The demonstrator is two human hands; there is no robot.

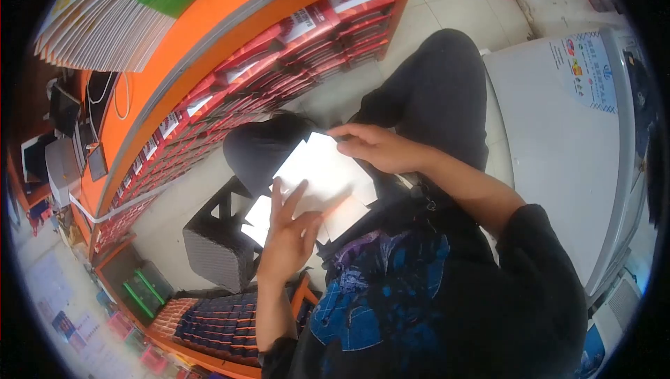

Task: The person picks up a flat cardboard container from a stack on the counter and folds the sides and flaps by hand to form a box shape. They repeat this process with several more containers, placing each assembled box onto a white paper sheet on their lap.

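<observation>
A bright white sheet of card point(317, 169) with cut flaps along its edges lies over my lap, strongly lit and partly washed out. My right hand point(380, 149) grips its upper right edge, fingers bent on top of it. On the lower left part of the card rests my left hand point(286, 239), its fingers stretched out and apart. A crease or fold line runs near the left thumb, by a paler flap at the lower right. More white flaps stick out to the left of my left hand.
An orange counter point(174, 51) with rows of red packs point(300, 26) curves along the left. A dark ridged box point(220, 246) stands on the floor beside my knee. At the right is a white freezer point(558, 128). Stacked dark and orange items point(223, 327) fill the lower left.
</observation>
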